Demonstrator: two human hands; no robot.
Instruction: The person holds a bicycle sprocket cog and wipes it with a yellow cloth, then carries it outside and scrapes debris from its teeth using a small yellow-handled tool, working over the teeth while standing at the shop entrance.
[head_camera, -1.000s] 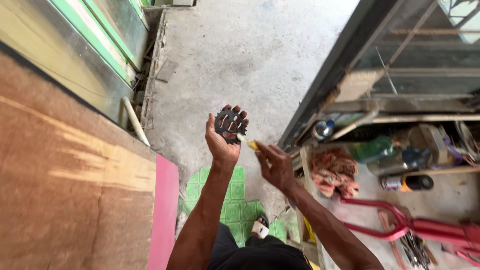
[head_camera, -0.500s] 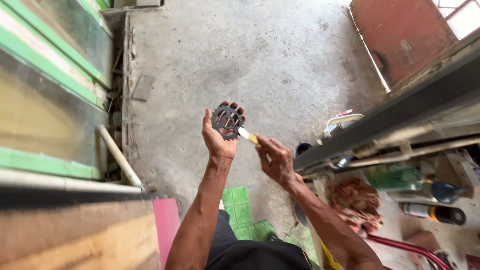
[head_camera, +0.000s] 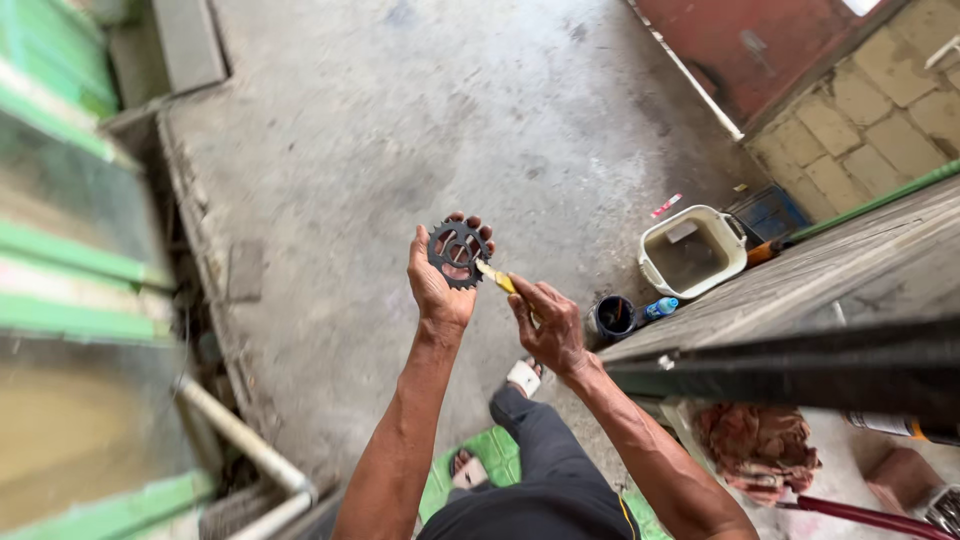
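Note:
My left hand (head_camera: 438, 285) holds up a black toothed sprocket (head_camera: 458, 253) by its rim, flat face toward me. My right hand (head_camera: 547, 323) grips a small tool with a yellow handle (head_camera: 497, 279), its tip touching the sprocket's lower right edge. Both arms reach out over a concrete floor (head_camera: 400, 130). My legs in dark trousers and sandalled feet show below, over a green mat (head_camera: 495, 458).
A white plastic tub (head_camera: 692, 250) and a blue crate (head_camera: 768, 213) stand at the right by a brick wall. A dark can (head_camera: 612, 318) and small blue bottle (head_camera: 660, 307) lie near a grey bench edge (head_camera: 800, 300). Green-framed panels (head_camera: 60, 250) and a white pipe (head_camera: 245, 440) line the left.
The view has tilted and shifted, bringing the tub and brick wall into sight. Both hands keep the same hold, with the tool still at the sprocket's edge.

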